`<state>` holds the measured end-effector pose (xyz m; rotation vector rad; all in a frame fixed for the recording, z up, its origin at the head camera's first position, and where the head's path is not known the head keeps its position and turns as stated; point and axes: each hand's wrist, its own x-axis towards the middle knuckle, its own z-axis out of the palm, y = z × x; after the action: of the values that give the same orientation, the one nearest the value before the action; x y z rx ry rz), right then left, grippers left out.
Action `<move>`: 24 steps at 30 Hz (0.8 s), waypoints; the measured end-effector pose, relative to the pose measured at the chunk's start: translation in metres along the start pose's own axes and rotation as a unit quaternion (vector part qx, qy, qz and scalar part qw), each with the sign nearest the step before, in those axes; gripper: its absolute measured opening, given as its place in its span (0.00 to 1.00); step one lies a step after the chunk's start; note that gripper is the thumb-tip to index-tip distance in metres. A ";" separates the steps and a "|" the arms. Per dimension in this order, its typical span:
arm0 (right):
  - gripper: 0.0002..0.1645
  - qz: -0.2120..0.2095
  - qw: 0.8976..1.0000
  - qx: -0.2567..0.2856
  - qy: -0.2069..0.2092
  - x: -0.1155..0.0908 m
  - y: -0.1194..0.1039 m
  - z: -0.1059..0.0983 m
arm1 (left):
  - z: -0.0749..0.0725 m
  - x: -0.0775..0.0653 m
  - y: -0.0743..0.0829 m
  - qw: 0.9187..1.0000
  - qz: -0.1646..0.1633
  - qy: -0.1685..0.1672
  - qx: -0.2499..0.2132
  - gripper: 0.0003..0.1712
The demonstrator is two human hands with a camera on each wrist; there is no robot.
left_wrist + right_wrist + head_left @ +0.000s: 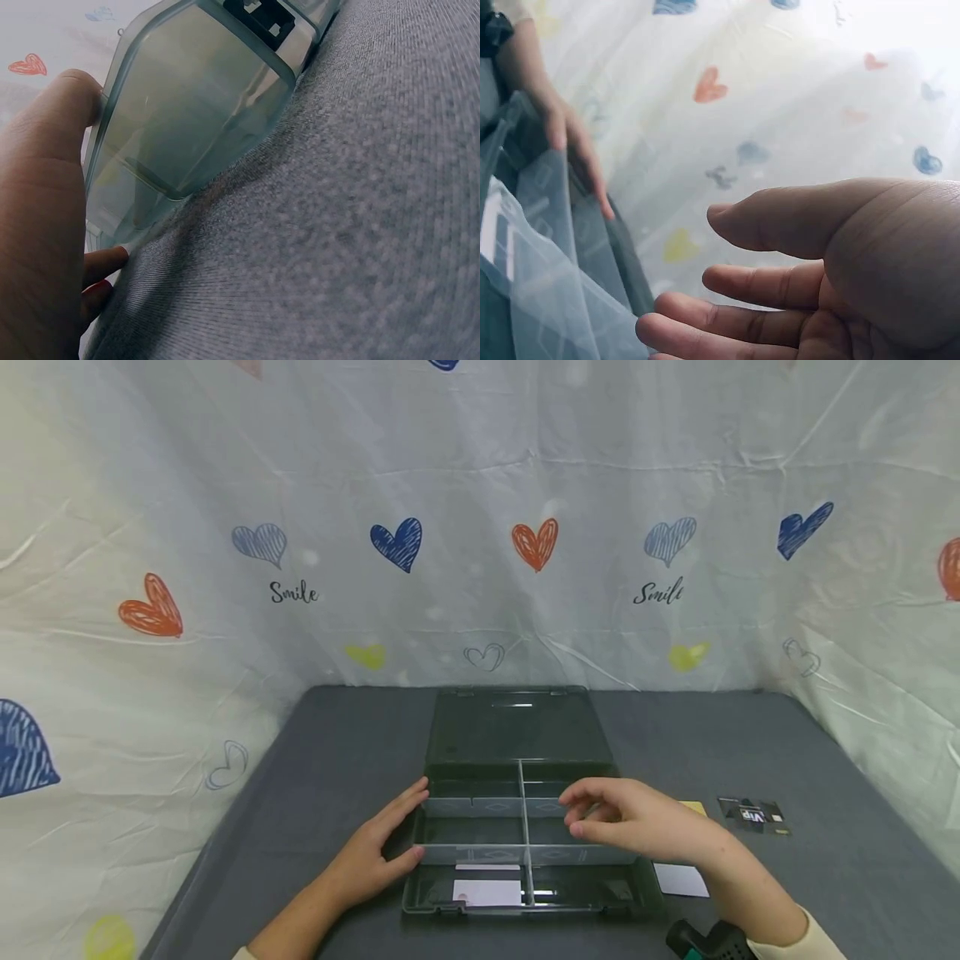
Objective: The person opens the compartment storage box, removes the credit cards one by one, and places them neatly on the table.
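Note:
A dark translucent plastic organizer box (472,831) lies on the table, its lid (521,727) laid back toward the wall. Clear dividers split it into several compartments. White cards (487,893) lie in the front left compartment. My left hand (367,860) rests against the box's left side, thumb and fingertips touching the rim; the left wrist view shows the box wall (195,97) beside that thumb. Over the right compartments hovers my right hand (630,814), fingers loosely bent, with nothing between thumb and fingers in the right wrist view.
Right of the box lie a white card (681,880), a yellow card (693,807) partly behind my right hand, and a black VIP card (753,816). A black and teal object (708,941) sits at my right wrist. A heart-print curtain (480,568) hangs behind the grey-covered table (360,735).

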<state>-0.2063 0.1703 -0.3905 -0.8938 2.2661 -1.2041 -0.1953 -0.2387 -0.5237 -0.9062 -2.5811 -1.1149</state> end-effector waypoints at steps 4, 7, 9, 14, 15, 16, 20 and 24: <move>0.21 -0.012 1.000 -0.008 -0.020 0.013 -0.006 0.014 | 0.000 0.000 0.000 1.000 -0.002 -0.001 -0.002 0.42; 0.20 -0.019 0.999 -0.012 -0.034 0.022 -0.012 0.025 | 0.000 0.000 -0.001 1.000 0.000 0.000 -0.004 0.42; 0.19 -0.027 0.999 -0.012 -0.045 0.028 -0.016 0.032 | 0.000 -0.001 -0.001 1.000 0.001 0.000 -0.006 0.42; 0.17 -0.043 0.996 -0.002 -0.074 0.044 -0.023 0.051 | 0.001 -0.001 -0.001 1.000 0.002 0.001 -0.005 0.42; 0.17 -0.042 0.996 0.001 -0.081 0.047 -0.023 0.055 | 0.001 -0.001 -0.001 1.000 0.002 0.001 -0.003 0.42; 0.18 -0.042 0.995 0.002 -0.088 0.050 -0.024 0.058 | 0.001 -0.001 -0.001 1.000 0.002 0.002 -0.002 0.42; 0.19 -0.039 0.993 -0.022 -0.113 0.061 -0.024 0.073 | 0.001 -0.001 0.000 1.000 0.000 0.002 0.002 0.41; 0.20 -0.044 0.987 -0.096 -0.119 0.072 -0.024 0.088 | 0.001 -0.001 0.000 1.000 0.001 0.000 -0.006 0.41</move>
<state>-0.1942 0.0592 -0.4226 -1.1529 2.1924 -0.8713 -0.1942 -0.2388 -0.5249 -0.9114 -2.5749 -1.1308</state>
